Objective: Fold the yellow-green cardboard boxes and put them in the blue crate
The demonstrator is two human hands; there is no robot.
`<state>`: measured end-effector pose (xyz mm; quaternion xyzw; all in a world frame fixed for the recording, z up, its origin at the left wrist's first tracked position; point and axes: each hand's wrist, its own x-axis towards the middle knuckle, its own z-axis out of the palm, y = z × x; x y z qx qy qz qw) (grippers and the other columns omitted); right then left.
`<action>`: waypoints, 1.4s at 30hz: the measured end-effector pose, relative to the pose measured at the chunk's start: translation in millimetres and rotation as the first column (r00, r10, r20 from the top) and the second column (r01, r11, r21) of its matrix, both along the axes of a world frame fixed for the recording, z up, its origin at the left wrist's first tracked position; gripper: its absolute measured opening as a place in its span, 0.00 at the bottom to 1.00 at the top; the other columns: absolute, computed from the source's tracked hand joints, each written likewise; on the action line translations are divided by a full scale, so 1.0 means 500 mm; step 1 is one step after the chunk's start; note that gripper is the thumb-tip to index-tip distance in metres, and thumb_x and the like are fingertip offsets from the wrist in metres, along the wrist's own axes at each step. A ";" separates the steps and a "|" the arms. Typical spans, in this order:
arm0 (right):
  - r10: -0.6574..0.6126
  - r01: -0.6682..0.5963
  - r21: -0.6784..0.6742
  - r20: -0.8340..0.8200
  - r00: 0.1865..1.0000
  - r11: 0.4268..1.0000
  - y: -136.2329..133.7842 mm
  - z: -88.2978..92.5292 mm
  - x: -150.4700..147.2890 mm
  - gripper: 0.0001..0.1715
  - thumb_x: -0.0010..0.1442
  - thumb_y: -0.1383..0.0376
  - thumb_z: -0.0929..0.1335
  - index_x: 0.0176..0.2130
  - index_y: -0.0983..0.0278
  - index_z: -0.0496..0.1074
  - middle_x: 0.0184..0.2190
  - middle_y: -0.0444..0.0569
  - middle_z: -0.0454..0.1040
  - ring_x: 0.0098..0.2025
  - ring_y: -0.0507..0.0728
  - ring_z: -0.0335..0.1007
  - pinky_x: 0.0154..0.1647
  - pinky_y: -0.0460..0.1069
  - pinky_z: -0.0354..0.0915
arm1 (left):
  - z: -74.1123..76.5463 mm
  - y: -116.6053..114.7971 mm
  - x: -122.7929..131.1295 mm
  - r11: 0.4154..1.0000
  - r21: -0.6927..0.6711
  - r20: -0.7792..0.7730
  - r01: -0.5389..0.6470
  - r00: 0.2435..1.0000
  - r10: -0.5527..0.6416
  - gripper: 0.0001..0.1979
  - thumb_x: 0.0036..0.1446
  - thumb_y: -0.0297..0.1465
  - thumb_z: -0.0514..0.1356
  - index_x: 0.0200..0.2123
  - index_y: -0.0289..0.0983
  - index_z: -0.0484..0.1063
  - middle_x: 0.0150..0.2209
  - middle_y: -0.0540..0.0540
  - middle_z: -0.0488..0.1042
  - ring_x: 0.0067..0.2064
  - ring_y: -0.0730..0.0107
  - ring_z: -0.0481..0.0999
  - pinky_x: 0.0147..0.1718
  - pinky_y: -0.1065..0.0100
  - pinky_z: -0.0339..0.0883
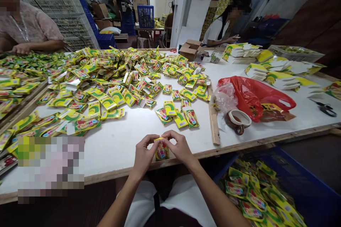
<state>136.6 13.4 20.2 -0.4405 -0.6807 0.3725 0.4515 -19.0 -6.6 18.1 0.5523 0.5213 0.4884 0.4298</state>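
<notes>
Both of my hands meet over one small yellow and green printed box [161,151] at the table's front edge. My left hand [146,150] pinches its upper left corner between thumb and fingers. On the upper right corner, my right hand [178,145] grips in the same way, with the two thumbs close together at the top end. The box stands roughly upright, its printed front toward me. Just beyond my hands lies a small group of similar boxes [181,118]. A large heap of them [114,74] spreads over the table behind and to the left.
A wooden strip [214,124] divides the table on my right. Past it are a brown mug [238,122], a red plastic bag [255,94], scissors [327,109] and stacked flat cartons [282,74]. A blue crate [306,173] of packets stands low right. Co-workers sit left and far right.
</notes>
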 end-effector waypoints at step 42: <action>-0.234 0.266 -0.144 0.206 0.950 0.953 -0.130 0.099 0.195 0.07 0.57 0.60 0.67 0.36 0.59 0.74 0.34 0.50 0.77 0.36 0.60 0.73 0.37 0.52 0.69 | 0.039 -0.037 0.075 0.946 0.051 0.151 0.321 0.933 -0.325 0.34 0.53 0.30 0.62 0.59 0.45 0.48 0.42 0.45 0.71 0.44 0.65 0.73 0.48 0.61 0.66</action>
